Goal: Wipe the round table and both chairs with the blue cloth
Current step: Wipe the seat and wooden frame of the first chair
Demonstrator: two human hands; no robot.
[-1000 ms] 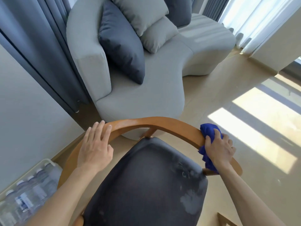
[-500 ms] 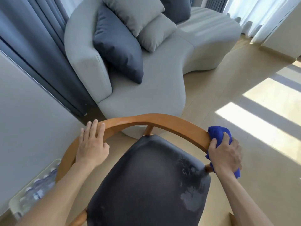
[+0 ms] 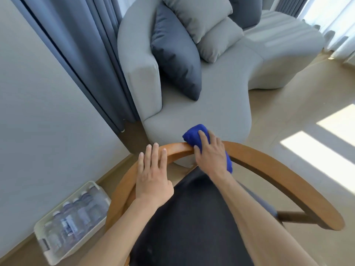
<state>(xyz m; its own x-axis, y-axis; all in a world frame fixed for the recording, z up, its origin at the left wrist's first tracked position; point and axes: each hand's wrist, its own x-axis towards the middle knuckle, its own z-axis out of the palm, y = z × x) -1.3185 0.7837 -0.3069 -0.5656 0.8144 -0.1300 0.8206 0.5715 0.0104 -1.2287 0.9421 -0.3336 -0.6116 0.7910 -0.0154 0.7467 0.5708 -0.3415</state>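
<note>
Nearest the camera, the dark seat cushion (image 3: pixel 192 223) of the wooden armchair (image 3: pixel 288 185) fills the lower middle, with both bare forearms reaching over it. The left hand (image 3: pixel 153 177) lies flat on the curved wooden backrest rail, fingers straight and spread, grasping nothing. Just beside it, at the top of the same rail, the right hand (image 3: pixel 210 154) presses the bunched blue cloth (image 3: pixel 194 133) onto the wood, its fingers draped over the cloth and curling around it; the cloth shows at the fingertips and again below the wrist.

On the floor to the left, against the wall, a white tray (image 3: pixel 41 228) holds a row of clear plastic water bottles (image 3: pixel 76 217); their labels are too blurred to read, perhaps blue and white.

Beyond the chair stands a light grey curved sofa (image 3: pixel 221 104) carrying one dark navy cushion (image 3: pixel 174 54) and two pale grey cushions (image 3: pixel 207 22). Dark blue-grey curtains (image 3: pixel 80 45) hang to the left of it, and sunlight patches (image 3: pixel 322 156) stripe the pale floor on the right.
</note>
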